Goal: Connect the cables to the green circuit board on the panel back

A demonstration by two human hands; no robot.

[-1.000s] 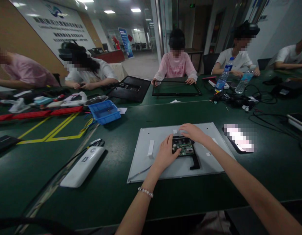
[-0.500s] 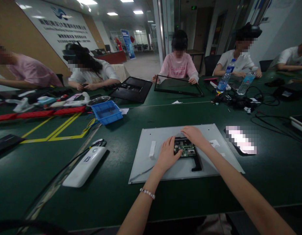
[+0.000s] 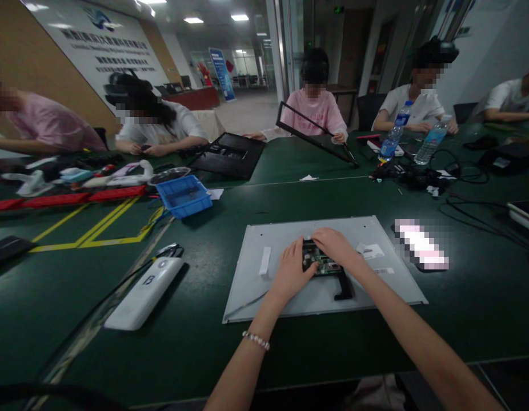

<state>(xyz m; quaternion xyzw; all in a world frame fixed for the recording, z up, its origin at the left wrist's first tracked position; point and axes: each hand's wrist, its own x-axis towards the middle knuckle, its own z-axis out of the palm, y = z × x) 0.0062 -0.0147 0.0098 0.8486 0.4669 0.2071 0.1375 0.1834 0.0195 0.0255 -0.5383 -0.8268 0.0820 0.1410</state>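
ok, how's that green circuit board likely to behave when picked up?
The circuit board is probably stiff, since it looks flat. Likely fragile too: bare components face up. The hooked black bracket jutting toward the wearer might snag; can't tell if it's fastened to the grey panel below.

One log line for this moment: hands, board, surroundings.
left hand: at left edge of circuit board; right hand: at its far right corner; circuit board: over grey panel; white device: left of panel

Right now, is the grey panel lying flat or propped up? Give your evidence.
Flat: the grey panel lies along the table, and the circuit board sits on it between the left hand and right hand.
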